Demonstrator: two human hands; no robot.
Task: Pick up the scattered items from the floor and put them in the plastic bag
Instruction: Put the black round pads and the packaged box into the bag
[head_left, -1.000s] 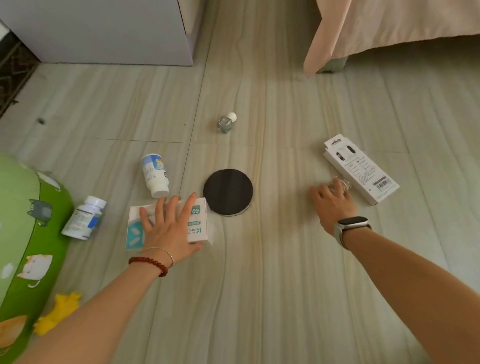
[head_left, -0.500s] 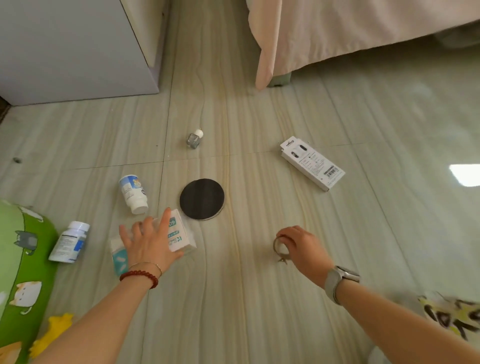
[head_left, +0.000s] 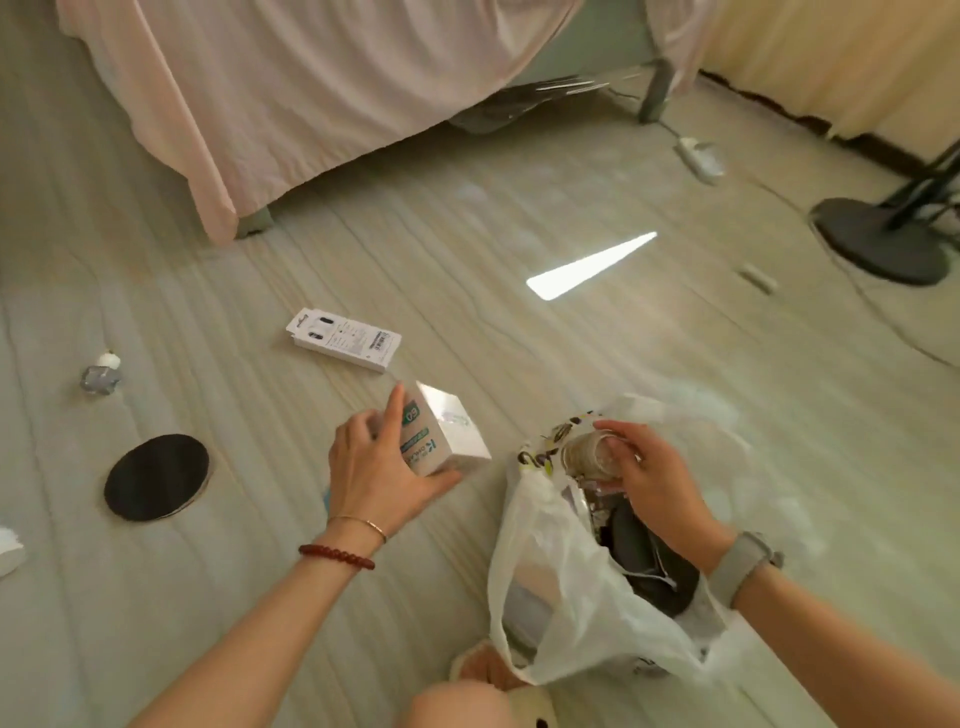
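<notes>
My left hand (head_left: 371, 470) grips a white box with green print (head_left: 445, 434), lifted off the floor just left of the plastic bag (head_left: 561, 597). Over the bag's open mouth, my right hand (head_left: 652, 486) holds a small roll of clear tape (head_left: 589, 457). The translucent white bag sits on the floor at lower centre with dark items inside. Still on the floor are a flat white package (head_left: 344, 339), a black round disc (head_left: 156, 477) and a small glass bottle with a white cap (head_left: 101, 375).
A bed draped in a pink sheet (head_left: 291, 88) fills the top. A dark fan base (head_left: 883, 241) and a white power strip (head_left: 698, 156) lie at the right. My knee (head_left: 457, 704) shows at the bottom edge. A white object (head_left: 9, 548) peeks in at the left edge.
My left hand picked the white box up off the floor and carried it right. My right hand brought the tape roll over the bag. The view swung right, bringing the bag into sight.
</notes>
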